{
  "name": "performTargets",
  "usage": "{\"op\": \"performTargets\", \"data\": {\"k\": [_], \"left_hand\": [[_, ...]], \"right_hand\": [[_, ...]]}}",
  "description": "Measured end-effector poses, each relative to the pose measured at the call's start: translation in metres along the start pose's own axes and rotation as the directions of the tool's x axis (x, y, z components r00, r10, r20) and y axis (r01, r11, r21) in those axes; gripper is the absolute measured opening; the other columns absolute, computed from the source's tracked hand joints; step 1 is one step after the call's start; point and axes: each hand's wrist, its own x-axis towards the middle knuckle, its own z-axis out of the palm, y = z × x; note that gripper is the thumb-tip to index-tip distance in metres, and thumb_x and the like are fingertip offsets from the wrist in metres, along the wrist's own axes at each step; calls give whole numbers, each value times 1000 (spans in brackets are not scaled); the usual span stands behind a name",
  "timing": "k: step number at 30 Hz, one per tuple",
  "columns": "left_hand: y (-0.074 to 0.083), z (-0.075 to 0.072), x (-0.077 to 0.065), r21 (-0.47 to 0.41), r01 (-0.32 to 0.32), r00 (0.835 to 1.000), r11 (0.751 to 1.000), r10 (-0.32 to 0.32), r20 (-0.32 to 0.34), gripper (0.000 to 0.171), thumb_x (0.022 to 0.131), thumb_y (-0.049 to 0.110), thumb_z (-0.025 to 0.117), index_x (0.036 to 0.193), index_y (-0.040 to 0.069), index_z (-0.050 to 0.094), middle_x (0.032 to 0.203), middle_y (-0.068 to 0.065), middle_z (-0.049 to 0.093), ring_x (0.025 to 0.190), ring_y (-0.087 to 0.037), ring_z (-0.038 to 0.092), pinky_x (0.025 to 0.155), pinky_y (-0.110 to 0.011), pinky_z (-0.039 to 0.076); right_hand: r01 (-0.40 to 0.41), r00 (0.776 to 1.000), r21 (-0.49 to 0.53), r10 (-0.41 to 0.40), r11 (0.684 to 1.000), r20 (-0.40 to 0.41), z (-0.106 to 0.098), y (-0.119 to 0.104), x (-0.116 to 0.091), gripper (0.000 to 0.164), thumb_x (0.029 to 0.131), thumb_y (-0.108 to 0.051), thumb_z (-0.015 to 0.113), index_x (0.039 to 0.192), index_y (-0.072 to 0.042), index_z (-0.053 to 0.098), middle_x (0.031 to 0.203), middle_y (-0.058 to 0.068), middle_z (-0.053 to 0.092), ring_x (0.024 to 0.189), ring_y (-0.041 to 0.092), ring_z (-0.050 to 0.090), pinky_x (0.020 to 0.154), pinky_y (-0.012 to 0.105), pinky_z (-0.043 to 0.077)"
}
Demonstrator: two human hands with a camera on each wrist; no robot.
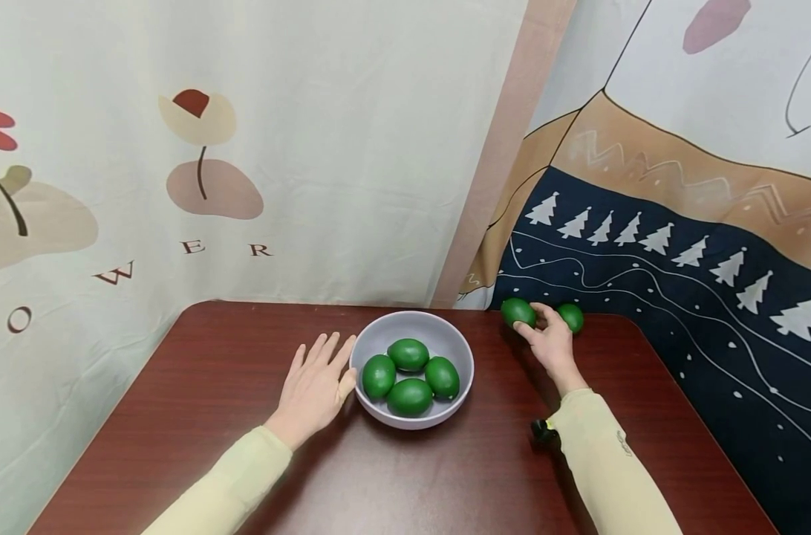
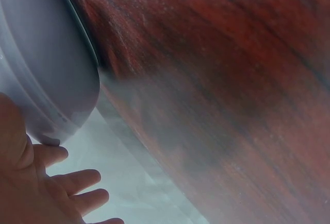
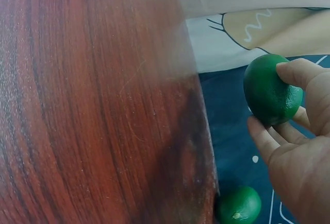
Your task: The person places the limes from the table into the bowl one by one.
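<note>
Right of the grey bowl (image 1: pixel 412 325), the right hand (image 1: pixel 551 345) pinched a lime (image 1: pixel 517 312) whose smooth skin likely favoured even pressure. The left hand (image 1: pixel 316 386), fingers extended, lay against the bowl, where light contact probably sufficed.

The head view is bright and even, with pale glare on the table (image 1: pixel 405 483) toward its near edge, soft shadows beside each sleeve (image 1: pixel 616 461). Both wrist views look dimmer, patchily hazed.
</note>
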Motion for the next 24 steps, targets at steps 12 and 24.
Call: {"op": "performTargets", "data": {"k": [12, 24], "left_hand": [[0, 0, 2, -11, 1, 1000, 1000, -1, 5, 56, 105, 35, 51, 155, 11, 48, 156, -23, 47, 149, -41, 37, 122, -64, 22], [0, -1, 0, -9, -1, 1000, 1000, 1, -3, 56, 104, 34, 52, 155, 11, 49, 155, -23, 48, 148, -42, 39, 121, -64, 24]], "right_hand": [[36, 999, 32, -36, 999, 9, -6, -9, -3, 54, 93, -6, 73, 142, 4, 53, 141, 27, 54, 128, 41, 58, 109, 52, 47], [57, 998, 19, -58, 998, 9, -7, -12, -5, 54, 93, -5, 74, 143, 1, 55, 143, 23, 56, 127, 37, 60, 96, 22, 49]]}}
